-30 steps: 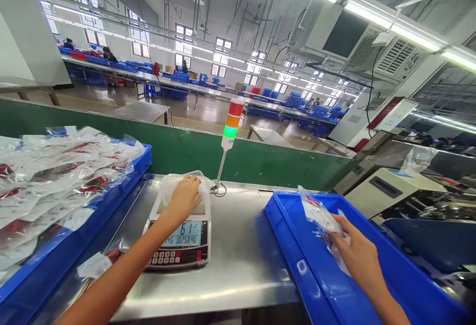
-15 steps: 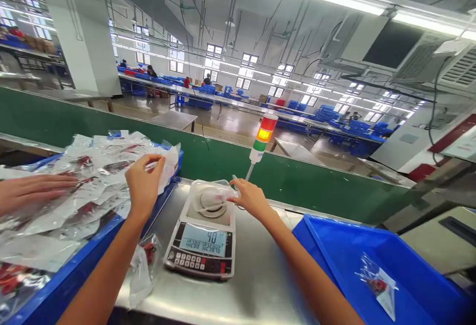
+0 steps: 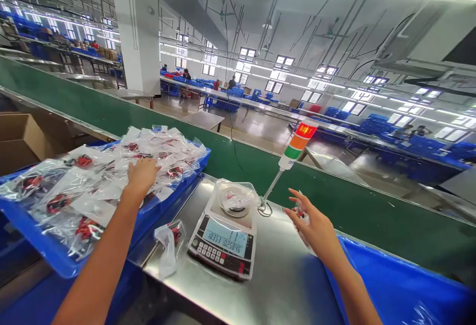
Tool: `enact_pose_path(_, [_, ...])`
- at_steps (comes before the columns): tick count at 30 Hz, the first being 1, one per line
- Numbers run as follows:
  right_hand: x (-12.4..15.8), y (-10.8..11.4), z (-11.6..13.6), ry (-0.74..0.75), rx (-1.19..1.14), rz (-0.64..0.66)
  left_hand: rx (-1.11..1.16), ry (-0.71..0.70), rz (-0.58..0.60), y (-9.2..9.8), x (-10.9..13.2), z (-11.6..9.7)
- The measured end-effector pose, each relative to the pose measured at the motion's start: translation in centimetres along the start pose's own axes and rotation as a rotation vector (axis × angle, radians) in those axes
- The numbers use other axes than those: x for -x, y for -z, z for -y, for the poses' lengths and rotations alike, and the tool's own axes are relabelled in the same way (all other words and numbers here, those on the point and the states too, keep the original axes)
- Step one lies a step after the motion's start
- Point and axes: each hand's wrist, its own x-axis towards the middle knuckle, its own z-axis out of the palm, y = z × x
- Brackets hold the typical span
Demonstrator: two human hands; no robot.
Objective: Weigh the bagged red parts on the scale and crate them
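Observation:
My left hand (image 3: 143,178) reaches down onto a heap of clear plastic bags (image 3: 107,171) with red and black parts inside, its fingertips hidden among them. The heap overfills a blue tray (image 3: 69,264). In my right hand (image 3: 316,226) is a small plastic bag (image 3: 302,216) with something red in it, held between thumb and fingers right of the scale. A counting scale (image 3: 225,240) stands between my hands. On its pan a clear plastic container (image 3: 251,191) holds a bag. Another bag with a red part (image 3: 169,245) lies left of the scale.
A signal light (image 3: 299,144) on a pole stands behind the scale, its red section lit. At the right is a blue bin (image 3: 394,280) with a bag near its lower edge. A green barrier (image 3: 253,166) runs behind the metal table (image 3: 275,285). Far left stands a cardboard box (image 3: 22,139).
My right hand has moved right from the scale's container and now holds a bag. The view has turned left. Another person's hand has left the heap. The lit lamp went from orange to red.

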Motion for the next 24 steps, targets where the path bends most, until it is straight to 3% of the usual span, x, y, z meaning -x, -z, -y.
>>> enact_pose_path(2, [1.1, 0.5, -0.7, -0.108, -0.089, -0.046, 0.016, -0.067, -0.081, -0.1, 0.7, -0.9])
enact_pose_path(4, [2.3, 0.4, -1.3, -0.201, -0.234, -0.142, 0.107, -0.174, -0.144, -0.1, 2.1, -3.2])
enact_pose_path(6, [3.6, -0.3, -1.4, -0.244, -0.432, -0.220, 0.309, -0.301, -0.074, -0.4, 4.8, -6.9])
enact_pose_path(8, [5.1, -1.4, -0.5, -0.248, -0.662, -0.176, 0.581, -0.394, 0.202, -1.5, 9.0, -11.2])
enact_pose_path(12, [8.6, -3.9, 2.6, -0.234, -1.117, 0.062, 0.993, -0.398, 0.958, -4.7, 18.1, -17.7])
enact_pose_path(14, [10.4, -4.5, 3.4, -0.259, -1.224, 0.070, 1.094, -0.331, 1.135, -6.1, 20.8, -19.0])
enact_pose_path(16, [11.8, -4.4, 3.4, -0.327, -1.208, 0.027, 1.107, -0.236, 1.160, -6.8, 21.9, -19.3])
enact_pose_path(18, [13.0, -4.0, 2.5, -0.414, -1.119, 0.000, 1.052, -0.172, 1.108, -6.8, 22.1, -19.3])
enact_pose_path(22, [14.6, -3.2, 0.5, -0.550, -0.943, 0.027, 0.951, -0.208, 1.147, -5.8, 22.0, -19.5])
enact_pose_path(24, [15.2, -2.7, -0.5, -0.605, -0.882, -0.019, 0.972, -0.264, 1.123, -5.5, 21.5, -19.5])
